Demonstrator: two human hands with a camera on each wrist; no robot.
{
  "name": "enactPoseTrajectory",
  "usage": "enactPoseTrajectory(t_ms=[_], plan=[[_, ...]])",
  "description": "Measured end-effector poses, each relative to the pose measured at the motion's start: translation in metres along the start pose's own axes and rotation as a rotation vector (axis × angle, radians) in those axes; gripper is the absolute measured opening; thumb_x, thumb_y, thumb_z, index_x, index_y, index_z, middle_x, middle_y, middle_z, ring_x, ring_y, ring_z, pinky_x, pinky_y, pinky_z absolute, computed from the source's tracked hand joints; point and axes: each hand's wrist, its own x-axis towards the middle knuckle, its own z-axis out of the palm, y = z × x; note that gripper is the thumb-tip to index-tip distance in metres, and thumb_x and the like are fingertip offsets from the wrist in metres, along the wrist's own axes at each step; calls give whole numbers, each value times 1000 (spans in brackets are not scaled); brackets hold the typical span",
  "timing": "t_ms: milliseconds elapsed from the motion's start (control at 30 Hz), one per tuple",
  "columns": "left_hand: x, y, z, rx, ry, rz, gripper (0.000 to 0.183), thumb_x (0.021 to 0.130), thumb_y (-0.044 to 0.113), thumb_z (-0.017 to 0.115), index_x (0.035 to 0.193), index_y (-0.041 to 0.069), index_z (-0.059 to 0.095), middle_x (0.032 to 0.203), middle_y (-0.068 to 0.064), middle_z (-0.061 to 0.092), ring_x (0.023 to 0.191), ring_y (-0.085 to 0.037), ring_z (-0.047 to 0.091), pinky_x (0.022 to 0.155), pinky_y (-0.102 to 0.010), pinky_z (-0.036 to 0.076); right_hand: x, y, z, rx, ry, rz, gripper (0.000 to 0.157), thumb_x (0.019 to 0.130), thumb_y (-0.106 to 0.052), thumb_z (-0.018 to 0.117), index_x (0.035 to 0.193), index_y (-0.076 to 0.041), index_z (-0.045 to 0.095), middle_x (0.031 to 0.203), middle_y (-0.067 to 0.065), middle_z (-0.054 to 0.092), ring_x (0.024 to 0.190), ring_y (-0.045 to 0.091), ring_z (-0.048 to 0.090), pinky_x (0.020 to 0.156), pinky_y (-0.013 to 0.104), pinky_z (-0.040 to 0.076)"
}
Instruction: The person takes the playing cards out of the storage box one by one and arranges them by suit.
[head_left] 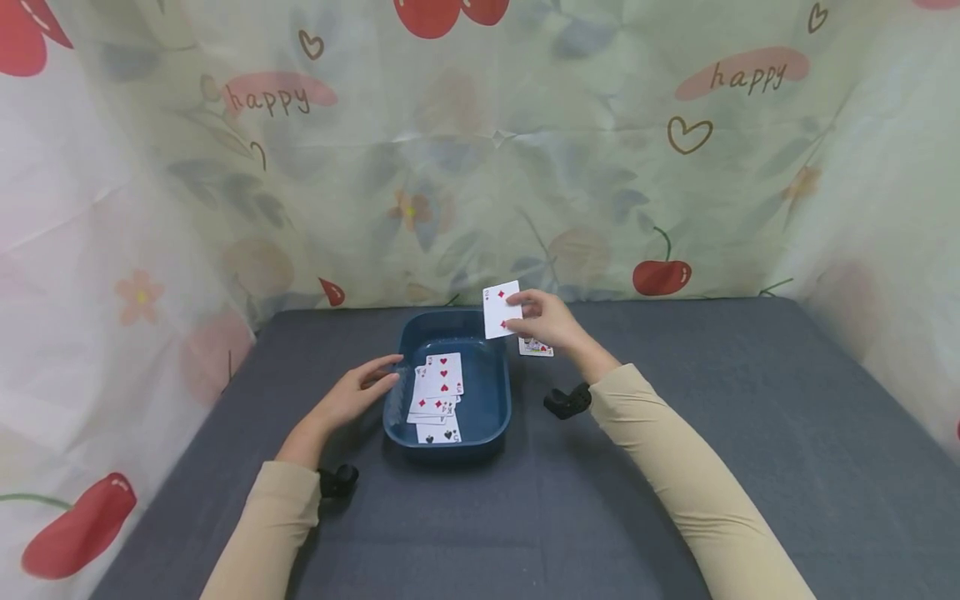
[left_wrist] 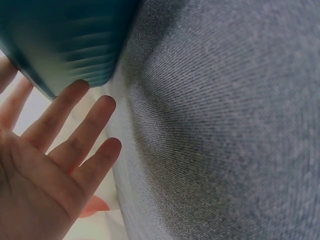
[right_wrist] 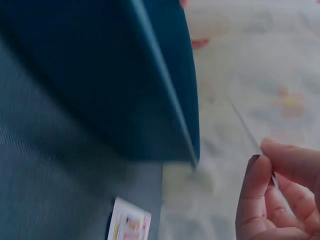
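Note:
My right hand (head_left: 550,319) pinches a playing card (head_left: 501,310), the two of diamonds, above the far right rim of a blue tray. In the right wrist view that card (right_wrist: 243,122) is seen nearly edge-on between thumb and fingers. My left hand (head_left: 354,396) touches or nearly touches the left rim of the tray (head_left: 450,450), its fingers spread and fairly straight in the left wrist view. Several playing cards (head_left: 442,377) lie face up and overlapping in the tray's left half. A face card (head_left: 537,348) lies on the table beside the tray, partly behind my right hand.
A dark grey cloth covers the table (head_left: 720,400). Patterned curtains (head_left: 480,208) hang behind it and at both sides. A black wrist device (head_left: 566,402) sits at the right wrist, another (head_left: 339,482) at the left.

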Motion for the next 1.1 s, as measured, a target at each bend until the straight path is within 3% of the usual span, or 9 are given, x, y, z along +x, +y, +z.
enactPoseTrajectory(t_ms=[200, 400, 567, 700, 867, 900, 967, 1100], plan=[[0, 0, 1, -12, -1, -8, 56, 94, 47, 48, 144, 24, 35, 146, -16, 40, 134, -37, 39, 107, -57, 33, -4, 20, -26, 63, 59, 22, 43, 87, -7, 62, 128, -1, 51, 114, 26, 60, 81, 13, 61, 85, 35, 54], [0, 0, 1, -4, -1, 0, 54, 95, 44, 47, 144, 23, 35, 146, -17, 40, 133, -38, 39, 107, -57, 33, -7, 43, -46, 28, 131, 87, 46, 87, -7, 62, 130, 3, 48, 112, 22, 60, 77, 3, 58, 79, 26, 53], [0, 0, 1, 0, 1, -9, 52, 96, 43, 47, 143, 24, 36, 145, -16, 41, 133, -37, 39, 107, -57, 33, -8, 66, -58, 16, 175, 97, 46, 84, -6, 66, 126, 5, 51, 91, 12, 64, 68, 4, 58, 69, 23, 53], [0, 1, 2, -4, 2, -14, 51, 96, 40, 47, 144, 24, 36, 146, -17, 40, 134, -37, 39, 107, -57, 33, 7, 106, -68, 97, 191, 84, 42, 77, -3, 72, 116, 3, 58, 77, 7, 61, 63, 6, 56, 63, 22, 53], [-2, 2, 1, -14, 0, -19, 52, 96, 41, 47, 144, 24, 35, 147, -16, 39, 134, -37, 39, 107, -57, 33, 31, 151, -77, 45, 223, 136, 44, 75, -5, 75, 115, -2, 60, 78, 9, 62, 61, 9, 58, 61, 25, 53], [-2, 2, 1, -17, 0, -21, 52, 96, 41, 48, 144, 24, 35, 147, -16, 39, 134, -37, 39, 107, -57, 33, 28, 148, -77, 6, 230, 167, 45, 76, -5, 74, 118, -1, 58, 81, 10, 62, 63, 9, 58, 63, 26, 54], [-2, 2, 1, -21, 2, -23, 52, 96, 41, 48, 143, 25, 35, 147, -15, 39, 134, -36, 39, 107, -57, 33, 31, 157, -79, 18, 226, 138, 43, 74, -4, 75, 114, -2, 60, 79, 10, 62, 60, 8, 58, 59, 24, 53], [-1, 2, 1, -18, 1, -16, 52, 96, 41, 47, 144, 24, 35, 147, -16, 39, 134, -37, 39, 106, -57, 33, 17, 138, -76, -43, 226, 147, 38, 76, -2, 71, 112, 4, 59, 80, 15, 62, 56, 7, 56, 57, 22, 51]])
